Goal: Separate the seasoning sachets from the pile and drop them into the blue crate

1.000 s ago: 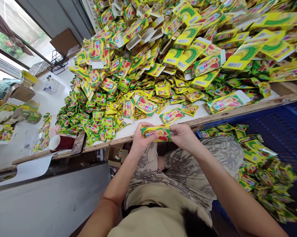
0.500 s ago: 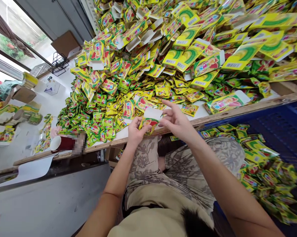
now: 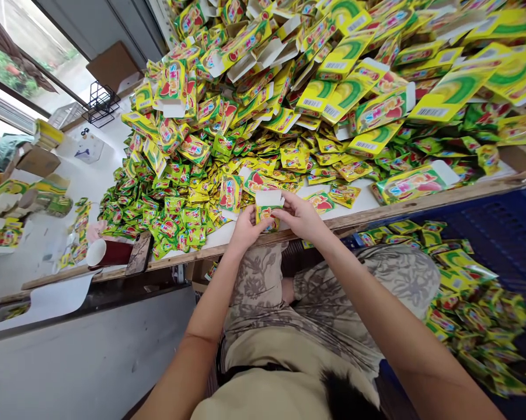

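A small yellow and green printed carton (image 3: 268,213) with a white flap standing up at its top is between my hands, over the table's front edge. My left hand (image 3: 247,228) grips its left side, thumb across the front. My right hand (image 3: 299,214) closes on its right side, fingers at the flap and thumb on the printed face. Just behind lie another carton (image 3: 231,193) and a loose yellow sachet (image 3: 345,195). Green sachets (image 3: 175,216) are heaped to the left of my hands.
A big pile of yellow cartons (image 3: 341,99) covers the back of the table. A dark red cup (image 3: 114,253) and a phone (image 3: 139,253) sit at the front left edge. More sachets fill a blue crate (image 3: 490,233) at right. The wooden table rim (image 3: 201,252) runs before me.
My right hand has come in from the right and closed on the carton, its fingers no longer spread. The carton is now more upright, flap up. The view has shifted slightly.
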Motion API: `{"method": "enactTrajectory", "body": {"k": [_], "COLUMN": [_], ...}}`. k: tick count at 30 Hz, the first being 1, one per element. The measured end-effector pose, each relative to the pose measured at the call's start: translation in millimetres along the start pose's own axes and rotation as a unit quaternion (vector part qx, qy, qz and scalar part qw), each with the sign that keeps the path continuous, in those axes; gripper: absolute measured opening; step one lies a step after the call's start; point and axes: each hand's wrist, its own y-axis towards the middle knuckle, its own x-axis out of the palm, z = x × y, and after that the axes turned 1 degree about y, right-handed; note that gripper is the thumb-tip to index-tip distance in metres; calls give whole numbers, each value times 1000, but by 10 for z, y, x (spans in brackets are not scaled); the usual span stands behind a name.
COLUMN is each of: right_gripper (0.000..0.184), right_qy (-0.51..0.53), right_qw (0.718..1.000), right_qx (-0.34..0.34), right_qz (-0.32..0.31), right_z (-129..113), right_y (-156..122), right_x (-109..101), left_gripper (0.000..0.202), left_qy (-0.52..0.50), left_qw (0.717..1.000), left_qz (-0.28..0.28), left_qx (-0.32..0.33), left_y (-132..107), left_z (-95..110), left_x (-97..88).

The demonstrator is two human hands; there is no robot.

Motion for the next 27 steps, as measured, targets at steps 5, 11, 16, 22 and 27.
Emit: {"method": "enactTrajectory", "body": {"k": [5,11,16,22,27], "right_gripper": [44,17,14,15,16], "right_qy": [-65,-146,-136,-118,-91], "right_qw": [989,979,986,992,995], "right_qx": [-22,-92,-92,-54,-39], "right_qz": [127,109,40,5,-5], "right_z": [77,90,17,-72,-101], "right_y": [-67,-103,-35,-12,-4], "right_x": [159,150,7,-54,-34], "left_gripper": [48,48,54,51,49], "left_qy": [-51,-184,-205,-202,-189], "left_qw": [998,982,970,967,960], "left_qz": [19,4,-84,-117,-162], "left_qx": [17,-42,-99,-106,-125], "left_y": [27,4,33,105,172], "left_z": [12,54,158,172,194], "left_x": [-47,-99,-139,-176,-213]}}
